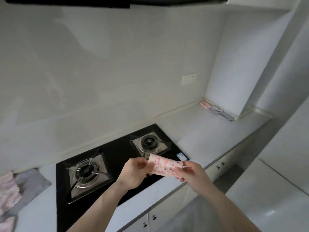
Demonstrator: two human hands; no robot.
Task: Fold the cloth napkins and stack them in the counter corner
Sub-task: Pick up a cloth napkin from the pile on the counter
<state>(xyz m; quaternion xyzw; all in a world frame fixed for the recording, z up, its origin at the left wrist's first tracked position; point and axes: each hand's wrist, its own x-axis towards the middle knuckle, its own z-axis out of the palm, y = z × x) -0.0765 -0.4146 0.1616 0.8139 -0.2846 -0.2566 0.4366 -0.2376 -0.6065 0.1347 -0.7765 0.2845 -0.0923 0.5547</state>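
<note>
The white worktop (200,131) carries a black two-burner gas hob (117,164), whose small front label (181,155) is too blurred to read. Unfolded napkins (10,190) lie far left; folded napkins (217,110) sit in the right corner. Above the hob, left hand (133,173) and right hand (192,173) fingers pinch a folded pink speckled napkin (164,165).

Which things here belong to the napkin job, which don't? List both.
Job:
- folded napkin held by left hand and right hand
- unfolded napkins
- corner stack

Not job:
- gas hob
- wall socket
</note>
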